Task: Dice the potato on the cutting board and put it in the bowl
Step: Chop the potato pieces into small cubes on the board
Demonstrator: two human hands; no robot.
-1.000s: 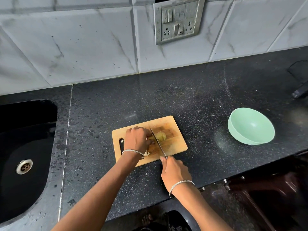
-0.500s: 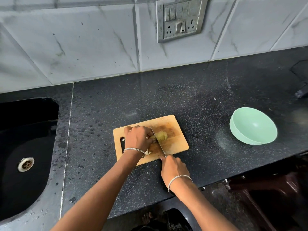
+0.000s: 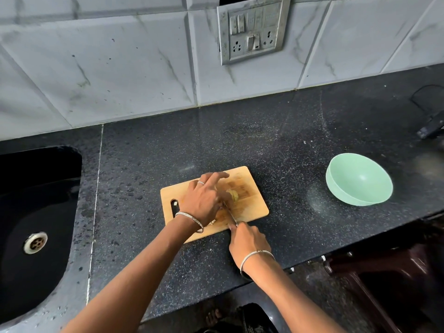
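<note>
Black granite countertop (image 3: 264, 140): potato dicing under way.
Left hand (image 3: 204, 200), fingers stretched, covers the potato (image 3: 233, 195) at the cutting board's (image 3: 254, 207) centre. Right hand (image 3: 249, 239) clenches the knife (image 3: 229, 213) at 6 o'clock, blade pointing to 11. The empty bowl (image 3: 359, 179) stands well apart at 3 o'clock. Risk: the blade runs beside the left fingers and could nick them.

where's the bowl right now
Head view: the bowl sits on the counter at the right, apart from the cutting board to its left, and looks empty.
</note>
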